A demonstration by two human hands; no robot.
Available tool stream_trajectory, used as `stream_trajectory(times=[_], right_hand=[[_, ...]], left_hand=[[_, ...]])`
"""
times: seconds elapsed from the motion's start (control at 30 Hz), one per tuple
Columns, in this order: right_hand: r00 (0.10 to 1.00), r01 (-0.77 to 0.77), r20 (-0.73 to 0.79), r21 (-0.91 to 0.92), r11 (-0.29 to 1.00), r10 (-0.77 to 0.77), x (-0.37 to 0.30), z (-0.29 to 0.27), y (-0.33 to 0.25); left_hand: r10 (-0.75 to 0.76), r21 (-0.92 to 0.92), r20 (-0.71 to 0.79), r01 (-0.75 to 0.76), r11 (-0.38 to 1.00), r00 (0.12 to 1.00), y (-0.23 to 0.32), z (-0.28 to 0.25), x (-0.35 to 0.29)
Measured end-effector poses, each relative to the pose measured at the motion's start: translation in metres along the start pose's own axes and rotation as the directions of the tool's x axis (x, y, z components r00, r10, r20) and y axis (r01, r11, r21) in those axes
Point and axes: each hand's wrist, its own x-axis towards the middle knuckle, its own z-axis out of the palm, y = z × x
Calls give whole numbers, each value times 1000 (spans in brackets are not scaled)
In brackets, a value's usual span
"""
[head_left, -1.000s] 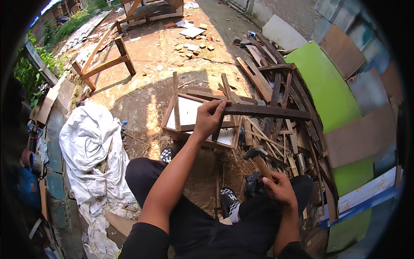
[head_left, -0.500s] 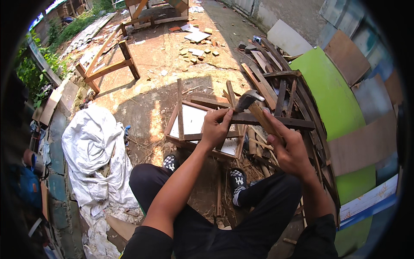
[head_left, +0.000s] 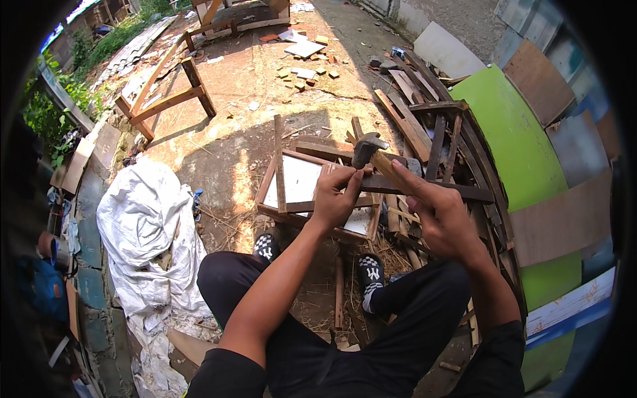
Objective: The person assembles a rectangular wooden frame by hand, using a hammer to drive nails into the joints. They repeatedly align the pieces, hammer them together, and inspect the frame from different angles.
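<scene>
My right hand (head_left: 443, 222) is closed round the wooden handle of a claw hammer (head_left: 369, 151), its forefinger stretched along the handle. The dark hammer head is just above the fingertips of my left hand (head_left: 335, 202). Those fingers are pinched at the left end of a dark wooden bar (head_left: 468, 192), which slants slightly down to the right; anything small between them is hidden. Beneath my hands is a wooden frame (head_left: 292, 217) with a white panel (head_left: 295, 178) inside it. An upright strip (head_left: 279, 162) stands at its left side.
Dark timber pieces (head_left: 454, 142) are heaped on the right, beside a leaning green board (head_left: 514, 139). To the left lies a crumpled white sheet (head_left: 146, 232). Farther off, a wooden trestle-like frame (head_left: 169, 106) stands near small scattered wood blocks (head_left: 308, 74). My shoes (head_left: 370, 272) flank the frame.
The hammer head has shifted slightly left and up, now over my left fingertips, and its angle has turned. My left hand keeps its pinch at the bar's end. The whole view has shifted slightly.
</scene>
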Motion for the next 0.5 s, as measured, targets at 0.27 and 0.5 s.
stream_trajectory(times=[0.27,0.5], right_hand=[[999,43,-26,0,999,-43,0,4,-4],[996,43,-79,-5,999,-44,-2,7,-5]], left_hand=[[-45,-28,21,46,999,999,0,-3,-5],[31,-15,-27,-31,999,999,-3,-2,-2]])
